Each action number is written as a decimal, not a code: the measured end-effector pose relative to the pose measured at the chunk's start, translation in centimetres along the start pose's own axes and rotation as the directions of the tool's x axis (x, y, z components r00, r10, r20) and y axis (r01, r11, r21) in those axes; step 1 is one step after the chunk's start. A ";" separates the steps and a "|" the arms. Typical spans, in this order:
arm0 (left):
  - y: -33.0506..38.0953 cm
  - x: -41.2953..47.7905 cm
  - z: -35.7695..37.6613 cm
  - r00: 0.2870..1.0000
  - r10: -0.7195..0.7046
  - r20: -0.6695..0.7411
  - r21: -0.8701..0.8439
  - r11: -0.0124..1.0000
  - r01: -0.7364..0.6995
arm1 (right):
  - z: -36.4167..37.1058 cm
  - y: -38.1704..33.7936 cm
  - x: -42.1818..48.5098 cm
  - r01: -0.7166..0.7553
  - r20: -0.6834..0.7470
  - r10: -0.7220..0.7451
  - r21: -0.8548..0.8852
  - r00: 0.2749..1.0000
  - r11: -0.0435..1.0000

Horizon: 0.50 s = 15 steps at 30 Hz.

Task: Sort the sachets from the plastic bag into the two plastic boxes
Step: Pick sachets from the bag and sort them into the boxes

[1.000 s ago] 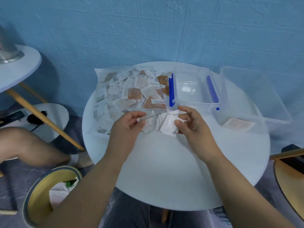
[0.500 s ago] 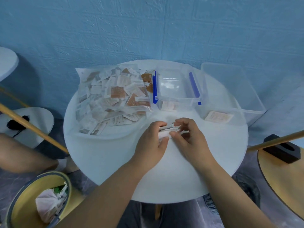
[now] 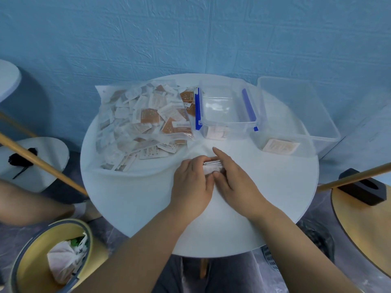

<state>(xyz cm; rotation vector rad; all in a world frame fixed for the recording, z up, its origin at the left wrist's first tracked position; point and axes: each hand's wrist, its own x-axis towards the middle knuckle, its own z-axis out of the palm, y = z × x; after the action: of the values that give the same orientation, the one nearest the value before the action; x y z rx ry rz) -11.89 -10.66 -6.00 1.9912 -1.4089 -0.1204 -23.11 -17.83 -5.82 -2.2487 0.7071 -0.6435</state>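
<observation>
head view: sorting barely begun, stack held in front of the blue-clipped box (image 3: pixel 228 123)
your left hand (image 3: pixel 190 187) and right hand (image 3: pixel 234 182) pinch a sachet stack (image 3: pixel 211 166) just in front of that box, long axis side to side. both it and the larger box (image 3: pixel 323 135) to its right hold few sachets. the bag (image 3: pixel 135 123) to its left looks mostly full.

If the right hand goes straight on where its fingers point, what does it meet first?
Probably the small box with blue clips, near its front left corner; depth is unclear.
</observation>
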 end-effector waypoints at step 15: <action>1.2 2.2 -2.3 0.997 0.025 0.071 -0.157 0.988 -0.014 | -4.9 -1.8 2.4 0.012 0.073 -0.015 0.040 0.997 0.999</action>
<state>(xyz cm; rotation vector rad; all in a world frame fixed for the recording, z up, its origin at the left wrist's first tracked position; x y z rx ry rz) -10.97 -11.66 -2.91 1.8604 -1.4189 -0.2890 -23.83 -20.49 -0.72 -2.2301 0.6385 -0.5736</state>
